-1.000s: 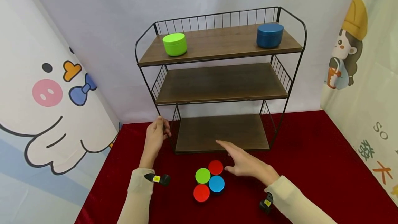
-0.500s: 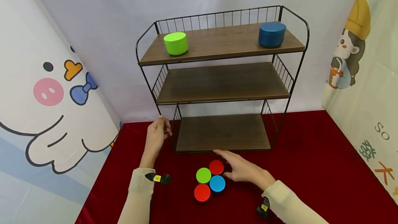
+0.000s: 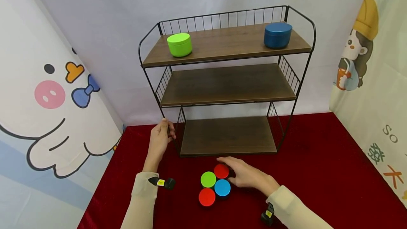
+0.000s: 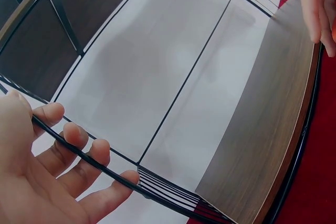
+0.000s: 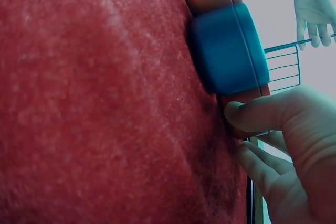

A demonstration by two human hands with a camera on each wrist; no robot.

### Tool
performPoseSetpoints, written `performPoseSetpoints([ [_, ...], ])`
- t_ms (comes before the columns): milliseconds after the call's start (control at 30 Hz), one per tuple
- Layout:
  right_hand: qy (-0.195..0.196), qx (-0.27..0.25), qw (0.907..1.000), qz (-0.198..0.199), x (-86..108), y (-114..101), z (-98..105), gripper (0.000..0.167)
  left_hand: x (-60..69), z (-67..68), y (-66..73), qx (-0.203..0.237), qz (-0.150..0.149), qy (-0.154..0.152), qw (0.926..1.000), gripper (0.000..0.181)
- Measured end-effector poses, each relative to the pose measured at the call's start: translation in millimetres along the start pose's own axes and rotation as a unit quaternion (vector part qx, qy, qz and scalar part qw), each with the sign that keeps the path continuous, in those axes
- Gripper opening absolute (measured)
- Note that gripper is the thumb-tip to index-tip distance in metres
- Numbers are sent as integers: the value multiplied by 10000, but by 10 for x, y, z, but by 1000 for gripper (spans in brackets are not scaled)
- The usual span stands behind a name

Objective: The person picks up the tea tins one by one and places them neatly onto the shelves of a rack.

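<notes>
My left hand holds the black wire side frame of a three-tier shelf rack at its lower left. In the left wrist view its fingers lie curled behind the rod. My right hand curves around the far red round tin on the cloth. In the right wrist view the thumb overlaps that red tin, and the fingertips lie just beyond its far side. A firm grip does not show. Clustered beside it are a green tin, a blue tin and a nearer red tin.
On the top shelf a bright green tin stands at left and a dark blue tin at right. Dark red cloth covers the table. Printed curtains hang at the sides.
My right hand has come down and nearer, its fingers drawing in behind the far red tin. The left hand stays on the rack, and the tins have not moved.
</notes>
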State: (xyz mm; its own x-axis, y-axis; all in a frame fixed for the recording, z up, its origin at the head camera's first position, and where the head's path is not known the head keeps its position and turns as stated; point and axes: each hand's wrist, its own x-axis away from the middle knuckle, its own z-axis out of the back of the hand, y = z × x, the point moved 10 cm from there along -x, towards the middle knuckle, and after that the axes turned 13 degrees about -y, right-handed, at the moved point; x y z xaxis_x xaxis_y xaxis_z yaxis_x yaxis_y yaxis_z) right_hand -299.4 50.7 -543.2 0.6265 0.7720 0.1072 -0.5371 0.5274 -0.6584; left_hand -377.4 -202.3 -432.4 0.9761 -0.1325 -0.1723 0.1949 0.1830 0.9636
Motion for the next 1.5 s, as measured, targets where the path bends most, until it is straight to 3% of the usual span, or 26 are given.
performPoseSetpoints([
  [300,11,139,9999,92,-3,-29,-32,61,-9,0,6,99,128,-33,9999,59],
  [567,60,220,9996,161,-14,-50,-29,58,104,-54,253,118,148,-156,9997,57],
  [733,64,144,9998,90,-11,-41,-16,57,82,-41,209,117,160,-130,9997,57],
  [967,185,117,9998,3,22,-14,30,58,-1,12,-8,70,195,-1,9998,59],
  [1200,244,27,9997,-59,75,21,71,59,-1,11,2,-31,-18,51,10000,62],
  [1500,500,-162,9984,-185,180,71,129,61,3,-5,15,-2,-2,37,10000,61],
])
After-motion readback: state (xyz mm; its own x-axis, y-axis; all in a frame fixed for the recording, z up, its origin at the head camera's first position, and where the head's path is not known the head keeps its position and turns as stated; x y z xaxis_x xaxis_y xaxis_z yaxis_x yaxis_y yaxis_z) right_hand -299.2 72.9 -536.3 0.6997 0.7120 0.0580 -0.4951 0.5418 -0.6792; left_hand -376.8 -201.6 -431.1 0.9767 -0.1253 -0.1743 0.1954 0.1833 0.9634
